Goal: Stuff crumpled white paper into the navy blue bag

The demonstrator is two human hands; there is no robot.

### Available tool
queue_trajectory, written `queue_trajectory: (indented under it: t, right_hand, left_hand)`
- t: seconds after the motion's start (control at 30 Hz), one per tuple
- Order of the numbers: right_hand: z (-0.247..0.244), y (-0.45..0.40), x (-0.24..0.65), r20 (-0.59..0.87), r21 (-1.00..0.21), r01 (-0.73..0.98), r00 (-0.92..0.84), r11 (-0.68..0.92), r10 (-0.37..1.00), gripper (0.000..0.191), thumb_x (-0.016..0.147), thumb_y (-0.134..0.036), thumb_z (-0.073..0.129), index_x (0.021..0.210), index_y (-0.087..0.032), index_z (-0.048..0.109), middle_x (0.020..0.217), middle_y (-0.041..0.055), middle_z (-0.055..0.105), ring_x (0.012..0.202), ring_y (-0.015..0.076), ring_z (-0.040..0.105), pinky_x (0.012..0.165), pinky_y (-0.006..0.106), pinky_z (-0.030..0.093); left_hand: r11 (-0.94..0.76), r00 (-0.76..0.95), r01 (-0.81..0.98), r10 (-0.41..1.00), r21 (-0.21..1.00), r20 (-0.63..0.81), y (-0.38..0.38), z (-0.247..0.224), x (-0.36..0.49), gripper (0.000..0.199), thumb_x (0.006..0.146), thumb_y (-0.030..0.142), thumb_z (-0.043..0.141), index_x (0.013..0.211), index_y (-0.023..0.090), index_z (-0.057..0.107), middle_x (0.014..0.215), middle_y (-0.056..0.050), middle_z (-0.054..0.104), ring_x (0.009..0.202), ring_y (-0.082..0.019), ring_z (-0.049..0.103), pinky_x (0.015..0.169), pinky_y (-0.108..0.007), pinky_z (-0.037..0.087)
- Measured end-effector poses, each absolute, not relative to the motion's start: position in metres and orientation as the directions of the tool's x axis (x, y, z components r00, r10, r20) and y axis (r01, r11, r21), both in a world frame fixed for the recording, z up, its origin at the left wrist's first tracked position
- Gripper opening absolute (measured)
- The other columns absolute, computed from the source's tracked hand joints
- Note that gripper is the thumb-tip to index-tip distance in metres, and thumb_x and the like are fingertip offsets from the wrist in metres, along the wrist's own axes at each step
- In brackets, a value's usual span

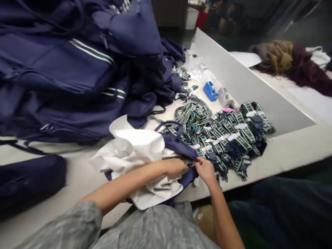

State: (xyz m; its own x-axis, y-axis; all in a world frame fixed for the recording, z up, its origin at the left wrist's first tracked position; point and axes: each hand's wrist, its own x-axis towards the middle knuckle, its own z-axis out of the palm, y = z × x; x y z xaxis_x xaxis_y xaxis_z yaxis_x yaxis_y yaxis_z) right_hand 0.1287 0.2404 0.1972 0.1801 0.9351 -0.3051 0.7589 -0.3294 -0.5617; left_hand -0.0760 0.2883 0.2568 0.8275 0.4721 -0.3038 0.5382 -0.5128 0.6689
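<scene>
In front of me lies a navy bag (178,147) with a carrying loop, its mouth facing my hands. Crumpled white paper (137,152) bulges out of it on the left. My left hand (176,167) reaches across the paper to the bag's opening, its fingers curled; what they hold there is hidden. With fingers and thumb pinched together, my right hand (205,169) grips the bag's edge at the right end of the opening. Close beyond that hand lies a pile of green-and-white patterned straps (228,135) with dark clips.
Navy backpacks (64,65) with green-and-white stripes are heaped at the left. A navy pouch (31,176) lies nearer. Behind the straps stand a blue tape dispenser (210,91) and clear plastic (194,67). A grey divider (241,83) borders the table; fabrics (287,60) lie beyond.
</scene>
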Motion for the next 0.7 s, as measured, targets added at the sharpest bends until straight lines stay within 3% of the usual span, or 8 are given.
queue_trajectory:
  t: [0.1,0.13,0.2,0.23,0.3,0.47,0.57,0.7]
  right_hand:
    - [0.249,0.250,0.115,-0.140,-0.638,0.745,0.138,-0.196,0.981,0.036,0.082,-0.035,0.060,0.111,-0.015,0.070,0.084,0.0077,0.071,0.075,0.0220,0.066,0.075,0.035,0.051]
    - [0.272,0.257,0.099,0.025,-0.672,0.738,0.112,-0.067,0.993,0.040,0.085,-0.038,0.059,0.116,-0.015,0.068,0.094,0.0093,0.072,0.081,0.0219,0.066,0.079,0.037,0.052]
    - [0.315,0.278,0.050,0.350,-0.647,0.711,-0.041,0.274,0.936,0.043,0.091,-0.044,0.054,0.122,-0.017,0.065,0.114,0.0119,0.068,0.102,0.0229,0.064,0.093,0.040,0.050]
    - [0.332,0.291,0.017,0.428,-0.605,0.684,-0.153,0.408,0.891,0.046,0.092,-0.046,0.054,0.126,-0.017,0.063,0.124,0.0127,0.065,0.115,0.0243,0.059,0.102,0.043,0.046]
    - [0.350,0.317,-0.053,0.354,-0.545,0.634,-0.419,0.549,0.836,0.062,0.087,-0.054,0.061,0.133,-0.013,0.056,0.138,0.0156,0.056,0.132,0.0278,0.048,0.113,0.047,0.036]
    - [0.326,0.317,-0.177,-0.270,-0.530,0.625,-0.765,0.573,0.584,0.097,0.067,-0.059,0.078,0.146,-0.017,0.040,0.142,0.0180,0.051,0.130,0.0346,0.050,0.106,0.048,0.042]
    - [0.295,0.275,-0.186,-0.373,-0.372,0.620,-0.781,0.691,0.500,0.114,0.061,-0.053,0.084,0.152,-0.017,0.027,0.152,0.0217,0.037,0.136,0.0398,0.041,0.109,0.054,0.036]
    - [0.266,0.242,-0.152,-0.330,-0.124,0.787,-0.608,0.605,0.722,0.085,0.067,-0.047,0.080,0.134,-0.005,0.049,0.136,0.0260,0.051,0.123,0.0386,0.051,0.101,0.051,0.042]
  left_hand:
    - [-0.339,0.760,0.384,0.644,0.859,-0.086,0.246,0.297,-0.173,0.044,0.089,0.014,0.044,0.123,0.029,0.067,0.108,-0.004,0.072,0.094,-0.018,0.067,0.086,-0.030,0.052]
    - [-0.276,0.606,0.355,0.795,0.893,0.005,0.229,0.302,-0.207,0.042,0.091,0.016,0.039,0.117,0.028,0.070,0.106,-0.004,0.072,0.096,-0.018,0.067,0.088,-0.031,0.052]
    - [-0.115,-0.077,0.435,0.983,0.893,0.164,0.200,0.291,-0.265,0.032,0.089,0.024,0.041,0.101,0.022,0.072,0.100,-0.006,0.070,0.098,-0.020,0.065,0.095,-0.035,0.051]
    - [0.038,-0.436,0.453,0.881,0.891,0.184,0.190,0.277,-0.287,0.028,0.087,0.028,0.045,0.098,0.020,0.070,0.100,-0.007,0.068,0.099,-0.021,0.064,0.099,-0.038,0.049]
    - [0.283,-0.768,0.316,0.636,0.906,0.069,0.178,0.241,-0.313,0.028,0.077,0.034,0.057,0.098,0.017,0.065,0.099,-0.008,0.064,0.096,-0.022,0.062,0.098,-0.042,0.049]
    - [0.349,-0.571,-0.238,0.705,0.906,-0.422,0.169,0.178,-0.300,0.066,0.061,0.040,0.070,0.118,0.013,0.050,0.092,-0.006,0.059,0.083,-0.021,0.062,0.074,-0.037,0.055]
    - [0.302,-0.602,-0.059,0.750,0.951,-0.275,0.165,0.174,-0.284,0.079,0.059,0.031,0.073,0.130,0.015,0.042,0.098,-0.006,0.056,0.088,-0.023,0.061,0.080,-0.039,0.055]
    - [0.427,-0.624,0.277,0.761,0.861,-0.177,0.167,0.183,-0.278,0.069,0.071,0.024,0.069,0.135,0.017,0.043,0.117,-0.013,0.052,0.111,-0.028,0.056,0.098,-0.042,0.047]
